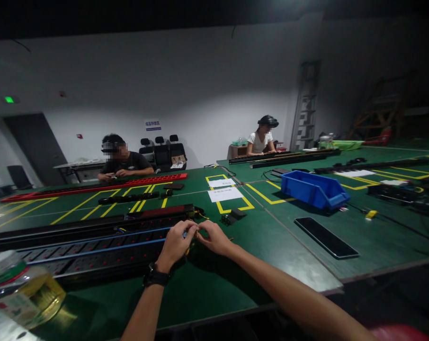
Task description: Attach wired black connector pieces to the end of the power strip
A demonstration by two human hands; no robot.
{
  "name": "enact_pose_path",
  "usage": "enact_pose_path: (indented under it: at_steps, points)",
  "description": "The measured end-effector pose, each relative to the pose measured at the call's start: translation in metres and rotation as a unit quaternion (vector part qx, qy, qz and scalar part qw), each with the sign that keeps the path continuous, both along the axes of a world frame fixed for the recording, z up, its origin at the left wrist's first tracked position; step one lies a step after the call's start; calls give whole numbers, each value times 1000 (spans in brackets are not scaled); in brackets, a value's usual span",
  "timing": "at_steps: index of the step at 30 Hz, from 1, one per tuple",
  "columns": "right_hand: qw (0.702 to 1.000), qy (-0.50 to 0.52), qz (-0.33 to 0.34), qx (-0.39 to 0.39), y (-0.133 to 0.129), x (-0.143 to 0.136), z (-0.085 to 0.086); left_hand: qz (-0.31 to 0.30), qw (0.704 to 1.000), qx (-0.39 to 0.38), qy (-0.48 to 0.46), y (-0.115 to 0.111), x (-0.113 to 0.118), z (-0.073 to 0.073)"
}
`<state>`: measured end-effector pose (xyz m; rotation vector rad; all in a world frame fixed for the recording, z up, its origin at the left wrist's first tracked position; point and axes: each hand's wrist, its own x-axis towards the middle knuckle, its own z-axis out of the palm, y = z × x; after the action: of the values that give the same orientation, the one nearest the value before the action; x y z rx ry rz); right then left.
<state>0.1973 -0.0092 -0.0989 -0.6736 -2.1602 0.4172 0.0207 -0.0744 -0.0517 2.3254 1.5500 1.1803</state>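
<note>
Left hand (177,240): we hold its fingertips pinched narrow; a black watch (156,275) circles the wrist.
Right hand (215,238): we hold its fingertips narrow too, meeting the left's.
Small piece (196,234): between our two hands' fingertips, too blurred for us to identify.
Black strip (129,256): red-dotted, on our bench (271,237), its end just beside the left hand.
Phone (326,237): flat to our right, nearer us than the blue bin (303,193).

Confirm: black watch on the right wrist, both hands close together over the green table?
No, wrong wrist: the head view shows the black watch on the left wrist. The left hand and right hand are close together over the green table.
</note>
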Motion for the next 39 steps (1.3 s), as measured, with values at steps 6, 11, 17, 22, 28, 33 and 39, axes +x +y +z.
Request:
enact_pose_path:
  at_steps: [6,11,17,22,28,33,39]
  points:
    - [993,-54,-56,84,12,19,8,15,1000,12,-4,1,-1,-1]
    - [980,-102,-119,125,21,36,20,31,999,19,29,0,-1,-1]
    - [965,-142,-191,112,33,55,27,46,997,12,69,-6,3,8]
    - [951,-193,-232,65,41,70,31,88,991,-10,105,-8,5,10]
    - [942,-259,-213,1,43,76,31,116,984,-16,132,-9,7,9]
    - [936,-291,-200,-19,39,72,31,127,981,-23,143,-10,7,10]
    - [925,-307,-219,-42,37,74,34,126,981,-27,146,-10,7,9]
